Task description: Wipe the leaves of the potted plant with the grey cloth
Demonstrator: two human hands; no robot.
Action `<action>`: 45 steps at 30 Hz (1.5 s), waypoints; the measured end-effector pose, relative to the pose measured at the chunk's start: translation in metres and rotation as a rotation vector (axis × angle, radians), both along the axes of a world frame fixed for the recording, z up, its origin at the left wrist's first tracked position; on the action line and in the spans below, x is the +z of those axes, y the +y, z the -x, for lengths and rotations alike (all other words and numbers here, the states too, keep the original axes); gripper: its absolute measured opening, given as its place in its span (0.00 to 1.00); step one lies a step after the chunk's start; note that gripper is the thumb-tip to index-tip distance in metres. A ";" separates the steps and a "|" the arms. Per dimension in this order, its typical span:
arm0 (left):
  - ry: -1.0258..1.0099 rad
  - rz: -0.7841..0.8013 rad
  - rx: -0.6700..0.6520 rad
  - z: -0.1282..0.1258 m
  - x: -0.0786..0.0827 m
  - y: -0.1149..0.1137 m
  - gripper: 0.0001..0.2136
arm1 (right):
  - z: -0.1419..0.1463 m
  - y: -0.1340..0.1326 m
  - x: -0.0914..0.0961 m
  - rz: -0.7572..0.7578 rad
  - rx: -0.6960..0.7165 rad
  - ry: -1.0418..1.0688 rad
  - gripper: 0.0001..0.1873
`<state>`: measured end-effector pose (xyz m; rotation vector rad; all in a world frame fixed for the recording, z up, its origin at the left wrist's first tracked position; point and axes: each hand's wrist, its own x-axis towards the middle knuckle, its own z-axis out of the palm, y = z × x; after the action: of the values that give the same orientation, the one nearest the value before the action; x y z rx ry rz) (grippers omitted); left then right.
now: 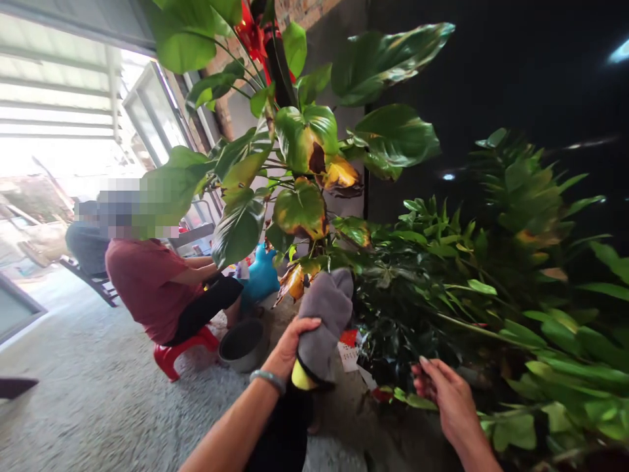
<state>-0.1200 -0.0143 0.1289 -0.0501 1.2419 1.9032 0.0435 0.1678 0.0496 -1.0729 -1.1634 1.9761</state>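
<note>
My left hand (289,344) is closed around a grey cloth with a yellow underside (322,321), held up in front of a tall plant with big green and yellowing leaves (304,151). A bracelet sits on that wrist. My right hand (445,393) is lower right, fingers pinched on a small green leaf (407,398) at the edge of a bushy dark green plant (432,275).
A person in a red shirt sits on a low red stool (171,357) at the left, bent over a grey basin (243,342). A blue object (260,275) stands behind the basin. More leafy plants (565,328) fill the right. The concrete floor (88,393) runs left toward a bright doorway.
</note>
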 end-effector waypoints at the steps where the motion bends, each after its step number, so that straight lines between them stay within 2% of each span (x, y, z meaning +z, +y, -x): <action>1: -0.003 -0.020 0.013 0.005 0.012 0.005 0.08 | 0.001 -0.001 0.001 0.018 -0.008 0.011 0.22; 3: 0.034 -0.066 0.070 0.014 0.026 0.024 0.08 | 0.005 -0.003 0.002 0.034 -0.017 0.034 0.23; 4: 0.054 -0.070 0.090 0.016 0.026 0.036 0.08 | 0.007 -0.004 0.003 0.031 -0.014 0.044 0.24; 5: 0.060 -0.042 0.088 0.016 0.021 0.047 0.08 | 0.008 -0.005 0.003 0.021 -0.008 0.049 0.24; 7: 0.038 0.093 0.015 0.009 -0.003 0.059 0.04 | 0.009 -0.005 0.001 -0.008 0.001 0.045 0.24; 9: 0.039 0.187 -0.056 -0.003 -0.034 0.053 0.03 | 0.008 -0.004 -0.002 -0.027 -0.004 0.026 0.24; 11: -0.013 0.159 -0.126 -0.016 -0.060 0.028 0.06 | 0.005 -0.002 -0.005 -0.034 -0.026 -0.001 0.23; 13: -0.099 0.093 -0.194 -0.023 -0.070 -0.002 0.08 | 0.001 0.000 -0.006 -0.027 -0.050 -0.020 0.22; 15: -0.174 0.052 -0.214 -0.024 -0.062 -0.026 0.08 | 0.000 0.001 -0.006 -0.011 -0.053 -0.019 0.21; 17: -0.198 -0.005 -0.142 -0.017 -0.042 -0.033 0.09 | -0.001 0.001 -0.004 0.001 -0.029 -0.006 0.21; 19: -0.169 -0.081 -0.026 -0.009 -0.022 -0.023 0.11 | 0.001 0.000 -0.002 -0.002 0.001 0.007 0.21; 21: -0.127 -0.124 0.035 -0.005 -0.012 -0.003 0.12 | 0.003 -0.001 -0.001 -0.012 0.021 0.021 0.21; 23: -0.119 -0.090 -0.012 -0.009 -0.017 0.015 0.12 | 0.005 -0.001 -0.002 -0.016 0.023 0.029 0.21; 25: -0.097 -0.041 -0.119 -0.021 -0.033 0.022 0.12 | 0.005 0.000 -0.005 -0.010 0.020 0.024 0.21; 27: -0.036 -0.050 -0.240 -0.037 -0.050 0.015 0.15 | 0.004 0.001 -0.007 0.004 0.012 0.019 0.21; 29: 0.011 -0.082 -0.363 -0.050 -0.058 0.001 0.19 | 0.002 0.001 -0.009 0.007 -0.001 0.039 0.21; 31: 0.050 -0.096 -0.425 -0.057 -0.049 -0.009 0.22 | 0.001 0.001 -0.008 -0.001 -0.021 0.059 0.21; 33: 0.086 -0.126 -0.419 -0.056 -0.027 -0.008 0.25 | 0.001 -0.001 -0.005 -0.017 -0.002 0.067 0.21; 35: 0.085 -0.174 -0.392 -0.050 -0.002 0.007 0.26 | 0.001 -0.004 0.000 -0.033 0.060 0.066 0.21; 37: 0.048 -0.195 -0.362 -0.042 0.014 0.030 0.23 | 0.003 -0.006 0.004 -0.066 0.132 0.071 0.20; 39: -0.015 -0.157 -0.348 -0.037 0.016 0.053 0.19 | 0.004 -0.007 0.005 -0.106 0.166 0.069 0.20; 41: -0.080 -0.075 -0.375 -0.038 0.005 0.066 0.16 | 0.004 -0.007 0.002 -0.130 0.184 0.044 0.19; 43: -0.100 -0.027 -0.455 -0.042 -0.008 0.066 0.16 | 0.002 -0.004 -0.003 -0.131 0.189 -0.002 0.18; 45: -0.068 -0.068 -0.570 -0.048 -0.013 0.057 0.22 | -0.001 -0.001 -0.008 -0.129 0.180 -0.048 0.17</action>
<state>-0.0724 0.0426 0.1161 0.2485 1.0088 1.4310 0.0446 0.1664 0.0418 -0.9834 -1.4369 1.9882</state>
